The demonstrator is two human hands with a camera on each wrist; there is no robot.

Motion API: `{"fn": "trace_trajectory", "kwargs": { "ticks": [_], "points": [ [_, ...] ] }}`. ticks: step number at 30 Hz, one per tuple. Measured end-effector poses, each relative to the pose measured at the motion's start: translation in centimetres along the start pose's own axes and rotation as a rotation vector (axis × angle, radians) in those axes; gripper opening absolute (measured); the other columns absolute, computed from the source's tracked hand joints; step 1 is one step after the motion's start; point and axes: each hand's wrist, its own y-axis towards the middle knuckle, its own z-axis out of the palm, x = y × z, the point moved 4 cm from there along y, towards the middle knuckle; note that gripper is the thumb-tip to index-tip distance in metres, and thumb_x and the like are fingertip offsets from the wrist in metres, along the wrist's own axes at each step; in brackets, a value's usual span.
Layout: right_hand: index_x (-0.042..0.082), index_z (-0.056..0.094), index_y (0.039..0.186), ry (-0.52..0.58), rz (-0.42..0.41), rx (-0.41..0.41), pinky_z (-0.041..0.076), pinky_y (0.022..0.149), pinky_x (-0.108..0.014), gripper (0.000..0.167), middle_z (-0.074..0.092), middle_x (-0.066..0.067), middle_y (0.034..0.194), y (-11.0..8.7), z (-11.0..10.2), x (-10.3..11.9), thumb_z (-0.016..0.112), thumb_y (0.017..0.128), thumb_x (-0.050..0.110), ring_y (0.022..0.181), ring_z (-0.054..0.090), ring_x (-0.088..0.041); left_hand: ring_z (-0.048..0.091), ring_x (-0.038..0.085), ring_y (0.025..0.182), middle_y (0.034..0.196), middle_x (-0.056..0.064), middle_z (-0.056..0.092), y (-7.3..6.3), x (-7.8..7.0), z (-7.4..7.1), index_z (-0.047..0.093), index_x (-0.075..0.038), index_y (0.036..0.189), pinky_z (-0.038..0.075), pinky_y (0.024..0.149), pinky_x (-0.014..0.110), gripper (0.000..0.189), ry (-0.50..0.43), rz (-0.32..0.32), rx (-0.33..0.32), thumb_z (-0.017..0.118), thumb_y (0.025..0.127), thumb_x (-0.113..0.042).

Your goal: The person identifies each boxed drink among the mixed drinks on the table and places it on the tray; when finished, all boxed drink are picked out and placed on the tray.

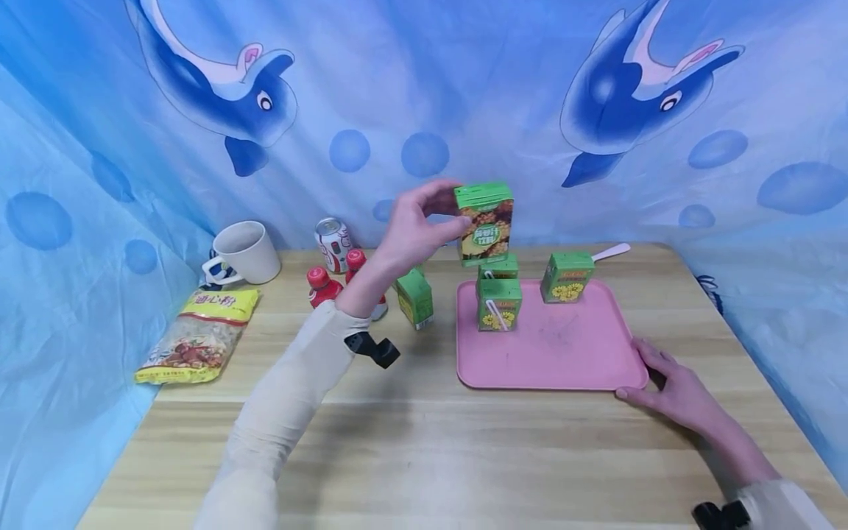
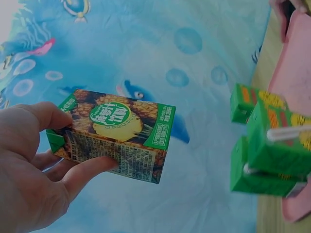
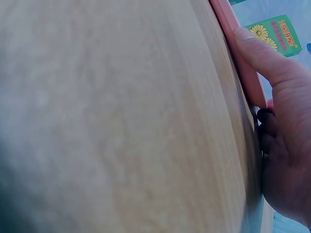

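Note:
My left hand [image 1: 424, 221] holds a green pineapple juice carton [image 1: 486, 224] up above the back left of the pink tray [image 1: 563, 361]. In the left wrist view the thumb and fingers grip one end of this carton [image 2: 116, 128]. On the tray stand a green drink carton [image 1: 497, 305] with a white straw on its front, another carton [image 1: 498, 265] close behind it, and a third carton [image 1: 567, 280] at the back right. My right hand [image 1: 676, 390] grips the tray's front right corner, thumb [image 3: 262, 53] along the front rim; some fingers are partly hidden.
Left of the tray stand another green carton [image 1: 415, 298], red-capped bottles [image 1: 322, 285] partly behind my left arm, and a can [image 1: 333, 243]. A white mug [image 1: 245, 254] and a yellow food bag [image 1: 202, 335] are farther left. A pale handle [image 1: 612, 252] shows behind the back-right carton.

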Motion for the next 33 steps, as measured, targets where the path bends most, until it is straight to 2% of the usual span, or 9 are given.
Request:
{"fn": "trace_trajectory", "kwargs": {
  "ticks": [7,18,27,33],
  "points": [
    [0.0,0.02,0.157,0.029,0.017,0.002,0.026,0.1,-0.075,0.108,0.025,-0.036,0.153,0.2,-0.2,-0.2,0.083,0.081,0.043,0.136,0.02,-0.062,0.063,0.016,0.107,0.116,0.007,0.069,0.4,0.3,3.0,0.061,-0.006,0.133,0.054,0.087,0.03,0.046,0.052,-0.026,0.023,0.074,0.089,-0.005],
    [-0.001,0.021,0.157,0.057,0.007,-0.005,0.022,0.104,-0.074,0.106,0.023,-0.037,0.154,-0.1,-0.1,-0.1,0.083,0.082,0.04,0.137,0.018,-0.061,0.064,0.02,0.105,0.113,0.011,0.069,0.4,1.1,7.9,0.058,-0.002,0.136,0.052,0.088,0.025,0.049,0.042,0.006,0.094,0.072,0.089,-0.003],
    [-0.003,0.025,0.155,0.054,-0.01,-0.009,0.025,0.103,-0.073,0.103,0.026,-0.035,0.154,-0.2,0.0,-0.1,0.085,0.081,0.035,0.137,0.021,-0.06,0.064,0.016,0.107,0.117,0.009,0.07,-0.1,2.2,11.3,0.06,-0.006,0.134,0.049,0.09,0.021,0.049,0.075,-0.026,0.073,0.075,0.088,-0.002],
    [-0.004,0.025,0.155,0.05,-0.003,-0.01,0.025,0.103,-0.073,0.103,0.026,-0.036,0.153,-0.2,0.0,-0.1,0.085,0.081,0.035,0.136,0.021,-0.061,0.063,0.02,0.113,0.119,0.012,0.067,-0.5,3.2,13.5,0.057,-0.004,0.137,0.048,0.09,0.019,0.049,0.106,-0.01,0.088,0.072,0.091,-0.003]
  ]
}}
